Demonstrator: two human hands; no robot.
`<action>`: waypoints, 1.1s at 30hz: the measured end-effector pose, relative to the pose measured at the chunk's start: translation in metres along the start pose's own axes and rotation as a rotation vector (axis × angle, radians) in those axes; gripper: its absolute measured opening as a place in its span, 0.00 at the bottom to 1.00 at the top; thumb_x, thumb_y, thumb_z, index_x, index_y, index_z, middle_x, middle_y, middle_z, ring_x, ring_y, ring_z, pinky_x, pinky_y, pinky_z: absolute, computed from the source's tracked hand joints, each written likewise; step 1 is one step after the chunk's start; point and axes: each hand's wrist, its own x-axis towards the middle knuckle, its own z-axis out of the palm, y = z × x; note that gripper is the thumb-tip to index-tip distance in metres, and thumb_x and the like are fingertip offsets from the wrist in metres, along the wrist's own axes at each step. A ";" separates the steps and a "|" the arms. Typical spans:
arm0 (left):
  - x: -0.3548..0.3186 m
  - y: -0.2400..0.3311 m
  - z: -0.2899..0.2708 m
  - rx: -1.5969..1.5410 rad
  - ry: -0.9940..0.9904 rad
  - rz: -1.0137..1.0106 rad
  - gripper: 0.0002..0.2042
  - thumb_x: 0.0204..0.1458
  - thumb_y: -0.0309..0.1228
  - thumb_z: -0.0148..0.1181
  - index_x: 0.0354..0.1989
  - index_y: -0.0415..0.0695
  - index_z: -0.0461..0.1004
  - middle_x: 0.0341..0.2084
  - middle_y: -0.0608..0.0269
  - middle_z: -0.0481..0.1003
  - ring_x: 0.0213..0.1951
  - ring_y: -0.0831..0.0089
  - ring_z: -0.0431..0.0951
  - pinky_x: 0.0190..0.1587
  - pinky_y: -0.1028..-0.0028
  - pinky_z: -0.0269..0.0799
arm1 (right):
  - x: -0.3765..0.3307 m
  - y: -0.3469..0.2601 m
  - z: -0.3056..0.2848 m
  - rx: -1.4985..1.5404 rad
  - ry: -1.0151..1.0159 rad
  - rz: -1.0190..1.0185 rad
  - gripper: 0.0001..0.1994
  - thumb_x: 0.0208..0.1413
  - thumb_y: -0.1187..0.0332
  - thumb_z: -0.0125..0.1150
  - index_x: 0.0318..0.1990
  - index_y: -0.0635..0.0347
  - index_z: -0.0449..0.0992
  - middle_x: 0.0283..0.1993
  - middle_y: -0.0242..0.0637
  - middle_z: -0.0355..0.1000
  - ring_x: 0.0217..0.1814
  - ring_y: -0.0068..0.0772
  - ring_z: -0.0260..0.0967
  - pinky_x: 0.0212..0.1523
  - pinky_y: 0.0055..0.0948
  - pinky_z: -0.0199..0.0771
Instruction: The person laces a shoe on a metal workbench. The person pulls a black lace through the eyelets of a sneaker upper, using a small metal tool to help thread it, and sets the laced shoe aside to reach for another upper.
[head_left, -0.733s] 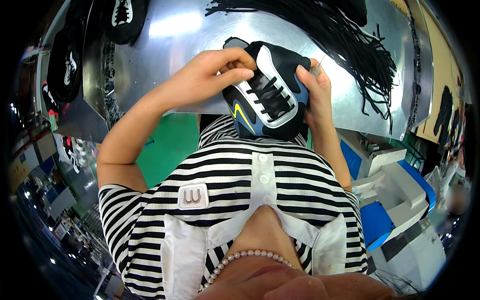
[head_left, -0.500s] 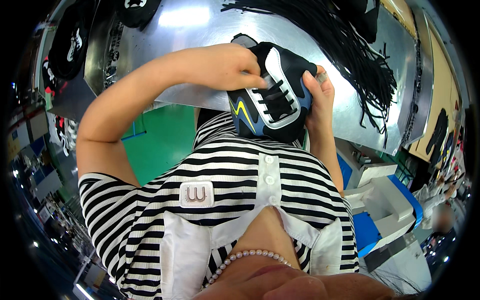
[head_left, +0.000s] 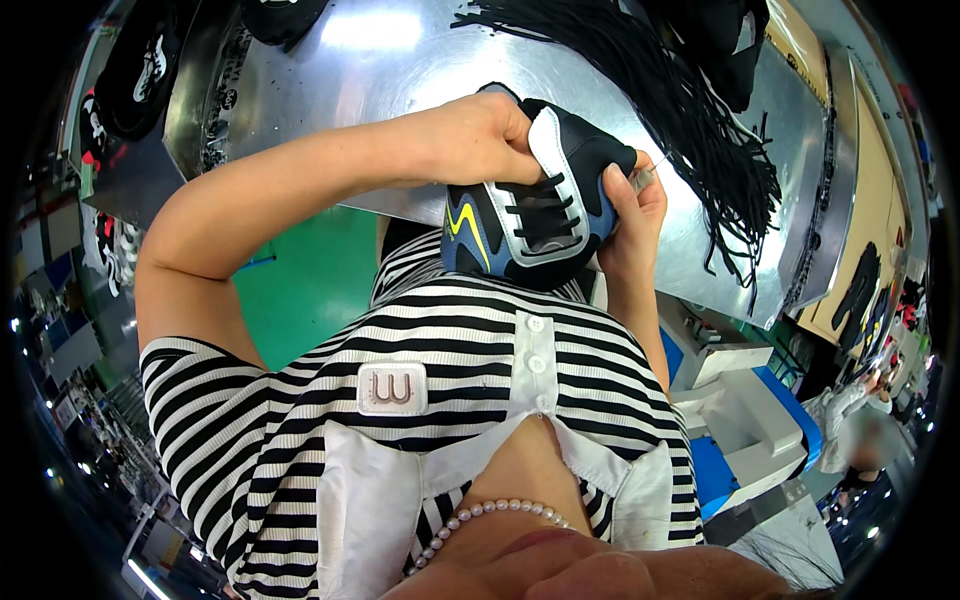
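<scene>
A black and blue shoe upper [head_left: 577,139] with silver eyelet strips and a yellow stripe is held up between my hands, at the table's near edge by my body. Black shoelace [head_left: 541,222] crosses its throat in several rows. My left hand [head_left: 480,140] is closed over the upper's left side at the top of the lacing; its fingertips dip into the throat, so what they pinch is hidden. On the other side, my right hand [head_left: 634,205] grips the upper's edge with the thumb on top. A small pale piece shows at its fingers, too small to name.
A metal table [head_left: 400,75] lies beyond the upper, with a long bundle of black laces [head_left: 690,130] at its right. Dark shoe parts [head_left: 150,75] lie at the far left. A grey and blue machine [head_left: 750,415] stands at my right; farther right is another person [head_left: 850,425].
The upper has shifted slightly left and turned a little. My left hand's fingertips have gone from above the lacing to the throat's edge. My right hand keeps its grip.
</scene>
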 end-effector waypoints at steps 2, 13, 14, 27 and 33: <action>0.000 -0.002 0.002 -0.087 0.070 -0.002 0.10 0.54 0.31 0.60 0.31 0.36 0.81 0.22 0.71 0.76 0.26 0.85 0.71 0.33 0.79 0.67 | 0.001 0.000 0.001 0.005 -0.003 -0.012 0.08 0.60 0.72 0.61 0.44 0.60 0.70 0.41 0.35 0.75 0.40 0.21 0.74 0.44 0.22 0.75; -0.003 -0.038 0.003 0.309 0.680 0.637 0.19 0.60 0.35 0.58 0.57 0.40 0.70 0.53 0.54 0.70 0.59 0.65 0.67 0.63 0.68 0.60 | 0.014 0.000 0.003 0.185 0.148 0.033 0.09 0.61 0.70 0.61 0.45 0.59 0.68 0.44 0.37 0.75 0.44 0.26 0.75 0.47 0.25 0.78; -0.005 -0.045 0.010 0.033 0.691 0.453 0.19 0.60 0.36 0.58 0.57 0.40 0.70 0.53 0.54 0.70 0.59 0.65 0.67 0.62 0.68 0.61 | 0.017 -0.002 0.003 0.177 0.184 0.037 0.09 0.61 0.69 0.60 0.46 0.59 0.68 0.45 0.37 0.75 0.44 0.26 0.76 0.48 0.25 0.78; 0.026 -0.074 0.057 -1.434 0.351 0.412 0.18 0.56 0.24 0.62 0.54 0.37 0.69 0.47 0.59 0.78 0.49 0.70 0.78 0.58 0.69 0.71 | 0.033 0.003 -0.021 0.144 0.160 -0.213 0.04 0.65 0.70 0.55 0.44 0.56 0.71 0.46 0.33 0.76 0.46 0.27 0.75 0.50 0.28 0.76; 0.019 -0.080 0.048 -1.417 0.354 0.469 0.20 0.57 0.23 0.61 0.57 0.37 0.68 0.49 0.58 0.77 0.51 0.70 0.77 0.58 0.68 0.71 | 0.035 0.008 -0.012 0.151 0.157 -0.189 0.04 0.65 0.68 0.56 0.43 0.56 0.72 0.41 0.30 0.75 0.41 0.21 0.74 0.45 0.23 0.76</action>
